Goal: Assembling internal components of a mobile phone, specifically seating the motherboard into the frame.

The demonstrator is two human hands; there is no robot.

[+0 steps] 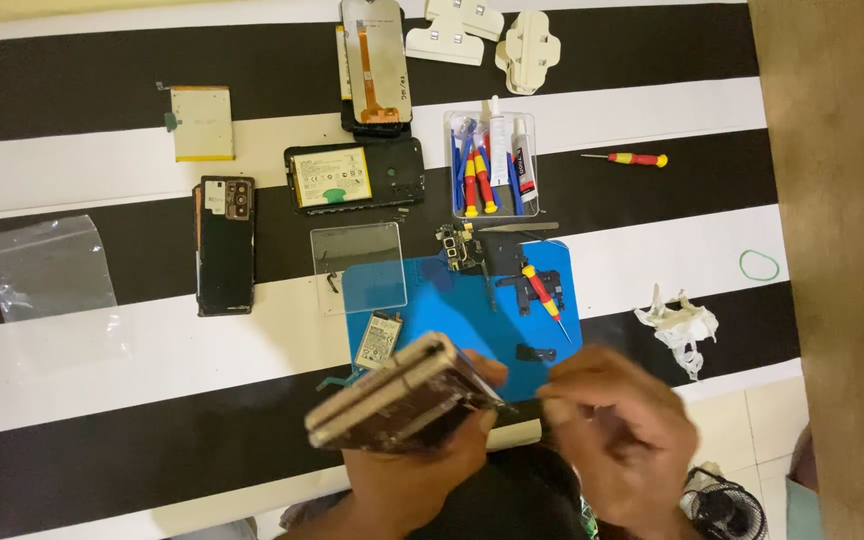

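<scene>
Striped table [72, 370]: phone [402, 395], seemingly in left hand [422, 470]

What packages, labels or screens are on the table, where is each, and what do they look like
Plastic bag: far left, clear, flat.
Loose battery: upper left, pale yellow rectangle.
Open phone: centre top, black frame, yellow-labelled battery inside.
Screen panel: top centre, grey back with orange ribbon.
Glue tube: in the clear tool box, white, dark label.
Small battery: on the blue mat, white label.
</scene>
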